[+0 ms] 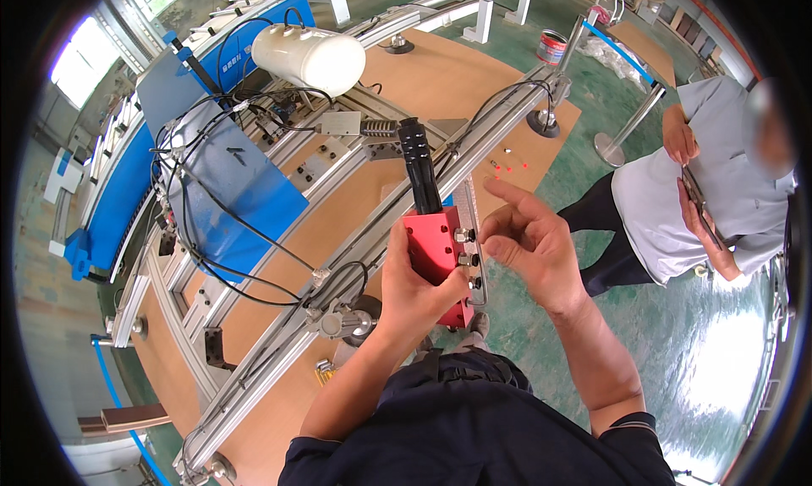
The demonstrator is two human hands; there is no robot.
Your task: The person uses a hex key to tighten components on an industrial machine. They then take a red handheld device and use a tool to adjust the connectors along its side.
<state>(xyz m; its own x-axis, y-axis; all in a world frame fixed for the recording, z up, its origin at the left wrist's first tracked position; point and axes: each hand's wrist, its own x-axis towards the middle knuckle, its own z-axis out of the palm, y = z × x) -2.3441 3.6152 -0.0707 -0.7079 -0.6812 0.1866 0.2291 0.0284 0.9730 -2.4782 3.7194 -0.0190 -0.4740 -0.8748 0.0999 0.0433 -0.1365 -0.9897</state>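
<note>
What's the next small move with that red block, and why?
Probably bring the right hand in so its fingertips close on one of the small metal fittings on the side of the red block. The left hand already grips the block from behind, and the right hovers open just beside those fittings, apart from them.

Centre frame: valve block (436, 249) in left hand (414, 287), right hand (529, 241) just right of it. Aluminium rail frame (279, 342) runs lower left to upper centre, behind hands. Tank (309, 56) top centre-left, on frame. Cables (211, 232) left of block. Other person (702, 190) at right edge; stanchion (630, 126) upper right.
</note>
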